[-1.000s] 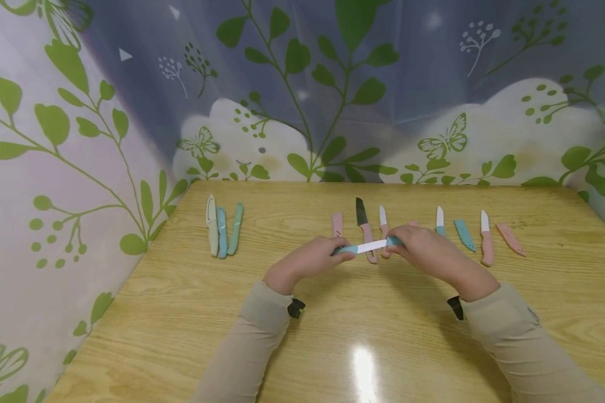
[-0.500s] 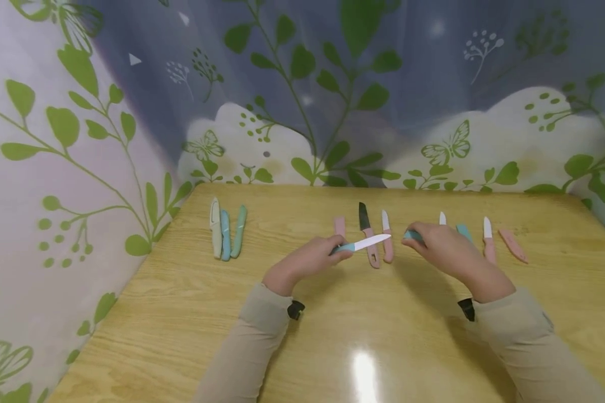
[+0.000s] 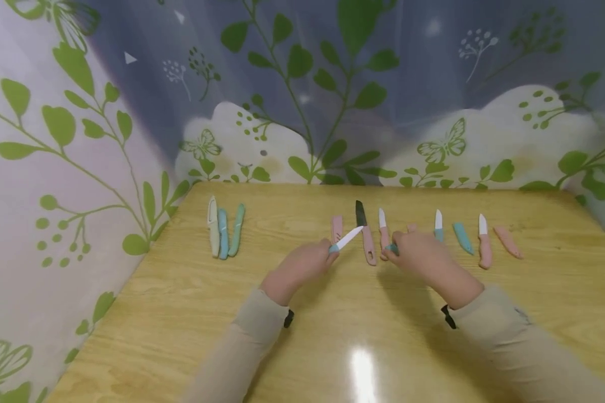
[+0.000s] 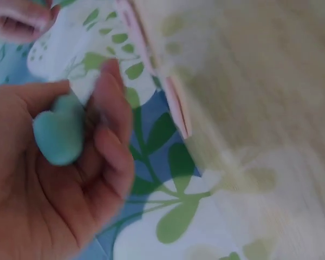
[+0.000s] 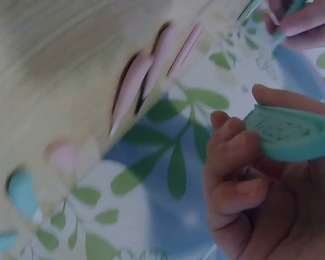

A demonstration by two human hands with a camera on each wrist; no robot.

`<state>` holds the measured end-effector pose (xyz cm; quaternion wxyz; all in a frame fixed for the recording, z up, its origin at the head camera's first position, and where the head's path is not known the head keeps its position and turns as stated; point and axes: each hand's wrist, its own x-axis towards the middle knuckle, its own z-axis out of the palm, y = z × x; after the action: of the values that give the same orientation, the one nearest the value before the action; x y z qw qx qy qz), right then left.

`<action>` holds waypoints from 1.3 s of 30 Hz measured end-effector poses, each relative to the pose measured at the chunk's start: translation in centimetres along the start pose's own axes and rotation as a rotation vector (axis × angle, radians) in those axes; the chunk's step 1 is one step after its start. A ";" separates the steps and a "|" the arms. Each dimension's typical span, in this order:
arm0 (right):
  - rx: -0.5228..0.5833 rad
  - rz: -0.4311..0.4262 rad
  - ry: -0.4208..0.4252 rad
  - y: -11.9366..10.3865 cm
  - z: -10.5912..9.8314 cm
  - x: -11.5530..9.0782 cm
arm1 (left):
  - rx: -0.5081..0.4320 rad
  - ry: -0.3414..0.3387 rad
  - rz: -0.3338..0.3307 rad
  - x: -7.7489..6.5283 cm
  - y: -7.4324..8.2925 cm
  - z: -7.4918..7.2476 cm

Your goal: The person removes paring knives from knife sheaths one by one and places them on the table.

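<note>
My left hand (image 3: 299,266) grips a small knife by its blue handle, its white blade (image 3: 349,238) bare and slanting up to the right. The rounded butt of the handle (image 4: 59,135) shows between thumb and fingers in the left wrist view. My right hand (image 3: 426,260) holds a blue sheath (image 5: 295,132) between thumb and fingers, apart from the blade. Behind the hands lie a black-bladed knife with a pink handle (image 3: 368,246), a pink-handled knife with a white blade (image 3: 382,221) and a pink sheath (image 3: 336,225).
To the right lie a blue-handled knife (image 3: 438,224), a blue sheath (image 3: 463,238), a pink-handled knife (image 3: 484,246) and a pink sheath (image 3: 508,242). Sheathed knives in cream (image 3: 213,229), blue (image 3: 223,235) and green (image 3: 237,230) lie together at left. A patterned curtain (image 3: 282,140) stands behind the wooden table (image 3: 191,313).
The blue sheath came off the blade as my right hand drew it rightward, then that hand moved back left and nearer. The knife's tip has swung up and leftward.
</note>
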<state>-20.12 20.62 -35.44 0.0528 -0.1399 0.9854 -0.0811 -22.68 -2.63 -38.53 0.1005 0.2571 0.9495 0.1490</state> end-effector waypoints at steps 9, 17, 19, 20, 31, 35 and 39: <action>0.009 -0.019 -0.136 -4.4 2.4 1.5 | 0.483 -0.093 -0.165 -1.2 0.8 0.9; 0.044 -0.038 -0.200 -6.6 3.9 3.9 | 0.425 -0.208 -0.366 -1.2 0.8 0.9; 0.047 -0.033 -0.218 -7.3 4.2 4.6 | 0.422 -0.236 -0.373 -1.0 0.6 0.9; 0.038 -0.028 -0.226 -7.6 4.3 4.9 | 0.401 -0.241 -0.384 -1.0 0.6 0.9; -0.049 0.072 -0.283 -9.4 5.5 6.1 | 0.315 -0.265 -0.438 -0.2 0.6 0.9; -0.068 0.088 -0.295 -9.2 5.7 6.4 | 0.347 -0.281 -0.442 -0.2 0.5 0.9; -0.089 0.080 -0.286 -8.7 5.8 6.4 | 0.359 -0.300 -0.444 -0.2 0.4 1.0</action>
<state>-23.15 9.69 -40.13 0.1894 -0.1127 0.9753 -0.0142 -22.07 -2.15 -39.26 0.2222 0.0761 0.9682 -0.0861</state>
